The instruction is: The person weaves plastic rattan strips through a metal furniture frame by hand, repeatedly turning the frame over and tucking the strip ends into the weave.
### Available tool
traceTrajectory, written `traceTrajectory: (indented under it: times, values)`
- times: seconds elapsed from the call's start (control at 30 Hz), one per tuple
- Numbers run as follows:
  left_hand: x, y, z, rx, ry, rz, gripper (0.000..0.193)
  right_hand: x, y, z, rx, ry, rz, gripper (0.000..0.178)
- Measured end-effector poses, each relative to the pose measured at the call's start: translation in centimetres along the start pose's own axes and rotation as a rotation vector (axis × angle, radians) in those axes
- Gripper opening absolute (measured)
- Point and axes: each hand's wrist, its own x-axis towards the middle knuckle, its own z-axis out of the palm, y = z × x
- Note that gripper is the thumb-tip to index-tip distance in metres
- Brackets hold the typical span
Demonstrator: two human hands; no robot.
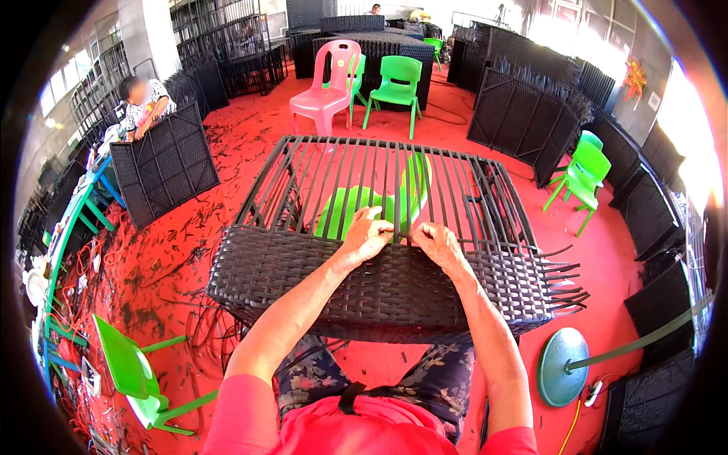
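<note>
A black wicker furniture panel (364, 284) stands in front of me, its near part closely woven from flat strips. Beyond the weave, bare lengthwise black strips (334, 178) run to the far bar of the frame. At the edge of the weave, my left hand (368, 235) pinches a black strip with its fingers bent. Just to its right, my right hand (437, 244) has thumb and fingertips closed on the strip at the same edge. Loose strip ends (569, 280) stick out at the right side of the panel. Through the gaps a green chair (413, 189) shows.
A pink chair (326, 91) and a green chair (398, 83) stand beyond the frame. Another green chair (129, 371) lies tipped at the lower left. A round stand base (563, 364) sits at the right. Far left, another person (148, 106) handles a black panel (167, 163).
</note>
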Motion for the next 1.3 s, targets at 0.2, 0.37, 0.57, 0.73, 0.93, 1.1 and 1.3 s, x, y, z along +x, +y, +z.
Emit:
traceTrajectory:
  times: [0.2, 0.37, 0.57, 0.73, 0.93, 1.1, 1.3]
  values:
    - [-0.4, 0.6, -0.6, -0.043, 0.029, -0.003, 0.023, -0.2, 0.3, 0.8, -0.078, 0.058, -0.083, 0.019]
    - [-0.3, 1.3, -0.2, 0.356, 0.021, 0.145, 0.012, -0.1, 0.3, 1.1, -0.031, 0.093, -0.071, 0.018]
    - [0.5, 0.5, -1.2, -0.088, -0.002, 0.061, 0.013, -0.3, -0.2, 0.9, 0.035, 0.169, -0.087, 0.013]
    - [0.9, -0.4, -1.6, 0.009, 0.066, 0.135, 0.011, 1.4, -2.0, 1.5, -0.150, 0.247, -0.422, 0.013]
    - [2.3, 1.4, -4.7, 0.187, 0.176, 0.246, 0.013, 4.1, -2.2, 2.1, 0.325, 0.029, -0.019, 0.024]
    - [-1.2, -1.0, -8.1, -0.021, -0.058, 0.161, 0.021, 2.6, -3.0, 3.1, 0.088, -0.054, -0.299, 0.020]
    - [-1.5, -3.7, -6.3, -0.060, -0.017, -0.085, 0.022, 2.6, -3.9, 3.2, 0.435, -0.204, -0.046, 0.019]
